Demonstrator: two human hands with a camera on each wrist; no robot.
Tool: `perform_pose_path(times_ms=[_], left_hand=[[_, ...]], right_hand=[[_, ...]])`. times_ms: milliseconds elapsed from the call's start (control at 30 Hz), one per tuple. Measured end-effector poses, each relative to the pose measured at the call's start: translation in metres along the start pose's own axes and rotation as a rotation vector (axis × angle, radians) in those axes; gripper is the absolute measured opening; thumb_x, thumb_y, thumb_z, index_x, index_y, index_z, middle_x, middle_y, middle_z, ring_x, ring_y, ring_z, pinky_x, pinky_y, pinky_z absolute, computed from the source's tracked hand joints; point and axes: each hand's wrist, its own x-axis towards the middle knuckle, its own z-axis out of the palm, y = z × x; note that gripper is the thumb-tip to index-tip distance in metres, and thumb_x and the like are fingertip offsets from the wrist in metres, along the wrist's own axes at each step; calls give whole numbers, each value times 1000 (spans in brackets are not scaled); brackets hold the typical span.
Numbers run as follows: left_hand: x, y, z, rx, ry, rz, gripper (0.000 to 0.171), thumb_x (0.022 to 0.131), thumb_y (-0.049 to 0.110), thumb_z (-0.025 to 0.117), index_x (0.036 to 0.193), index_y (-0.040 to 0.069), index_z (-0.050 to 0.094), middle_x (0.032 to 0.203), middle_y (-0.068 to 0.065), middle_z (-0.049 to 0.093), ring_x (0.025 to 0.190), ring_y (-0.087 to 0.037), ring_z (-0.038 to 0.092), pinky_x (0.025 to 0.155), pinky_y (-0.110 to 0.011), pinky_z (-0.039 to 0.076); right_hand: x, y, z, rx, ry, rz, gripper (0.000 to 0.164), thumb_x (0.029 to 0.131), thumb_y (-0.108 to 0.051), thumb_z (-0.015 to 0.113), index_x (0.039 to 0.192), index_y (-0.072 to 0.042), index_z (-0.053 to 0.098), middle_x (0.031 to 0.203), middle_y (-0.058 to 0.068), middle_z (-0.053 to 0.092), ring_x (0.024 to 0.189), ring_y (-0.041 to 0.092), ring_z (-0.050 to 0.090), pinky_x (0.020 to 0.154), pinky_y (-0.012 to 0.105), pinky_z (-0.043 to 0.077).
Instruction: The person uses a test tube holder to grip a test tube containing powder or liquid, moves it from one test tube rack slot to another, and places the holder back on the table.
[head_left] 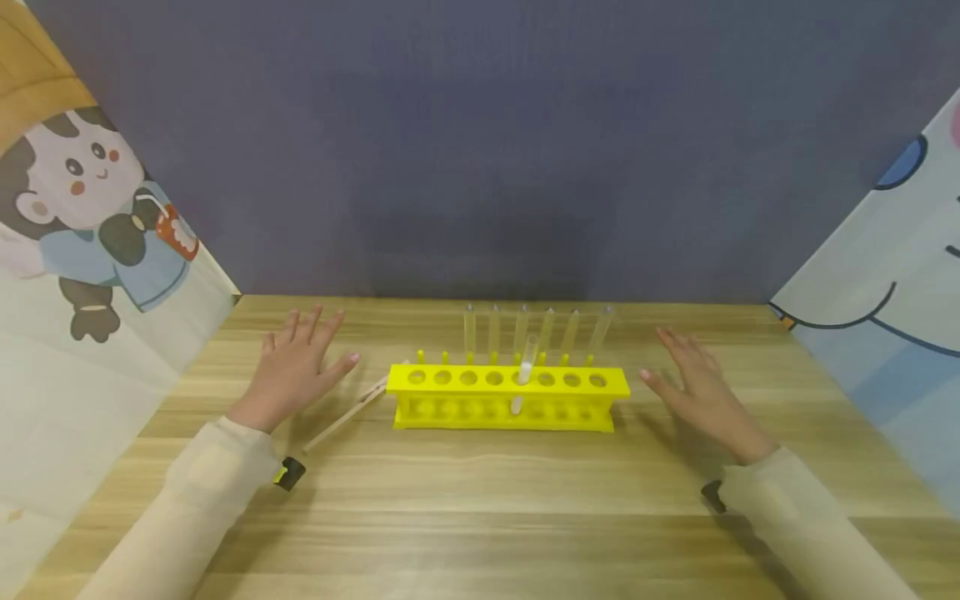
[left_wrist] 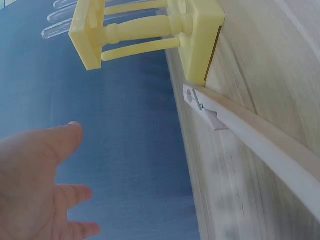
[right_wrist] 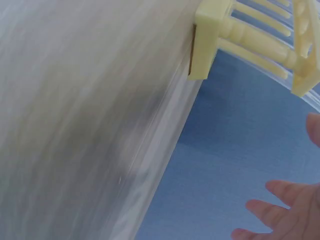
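A yellow test tube rack stands mid-table between the two hands. In one of its holes leans a test tube with white matter inside. Behind, several clear test tubes sit upside down on the rack's pegs. My left hand, fingers spread and holding nothing, is left of the rack. Close by it, a wooden test tube holder lies slanted, its jaw end by the rack's left foot. My right hand is off the rack's right end, fingers extended, with nothing in it.
The wood-grain table runs back to a dark blue-grey panel. Cartoon-printed sheets flank it on both sides. A small black wrist device shows at the left sleeve, another at the right sleeve.
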Motion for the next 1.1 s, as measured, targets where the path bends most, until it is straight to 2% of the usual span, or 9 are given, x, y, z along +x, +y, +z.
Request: perform_pose_path(times_ms=[267, 500, 667, 967, 1100], left_hand=[[-1, 3, 4, 13, -5, -6, 78, 94, 60, 37, 150, 9, 20, 152, -29, 11, 136, -55, 5, 98, -75, 2], [-2, 8, 9, 22, -21, -11, 77, 94, 59, 37, 150, 8, 22, 150, -29, 20, 134, -56, 11, 98, -75, 5], [-5, 13, 11, 42, -22, 2, 70, 96, 52, 41, 147, 6, 28, 144, -30, 32, 130, -56, 23, 98, -75, 11], [-6, 20, 19, 66, -64, 19, 61, 97, 44, 45, 143, 4, 39, 134, -28, 47, 122, -52, 40, 96, -74, 19], [-6, 20, 23, 82, -63, 19, 58, 95, 43, 48, 138, 3, 45, 129, -27, 53, 117, -51, 45, 95, -72, 23]], right_hand=[[-1, -7, 0, 168, -92, 46, 76, 93, -27, 58, 151, -5, 15, 152, 28, 12, 136, 53, 10, 100, 73, 9], [-5, -14, 4, 260, -139, 74, 80, 89, -21, 63, 151, -7, 14, 154, 25, 11, 137, 50, 11, 101, 71, 12], [-7, -17, 10, 303, -181, 110, 83, 87, -24, 67, 151, -9, 15, 154, 24, 13, 137, 51, 12, 100, 71, 15], [-5, -23, 23, 472, -227, 174, 79, 88, -29, 67, 148, -5, 22, 150, 26, 23, 134, 48, 24, 105, 62, 22], [-4, -28, 27, 498, -228, 208, 73, 89, -31, 65, 146, -6, 28, 147, 24, 30, 131, 47, 33, 102, 59, 31]])
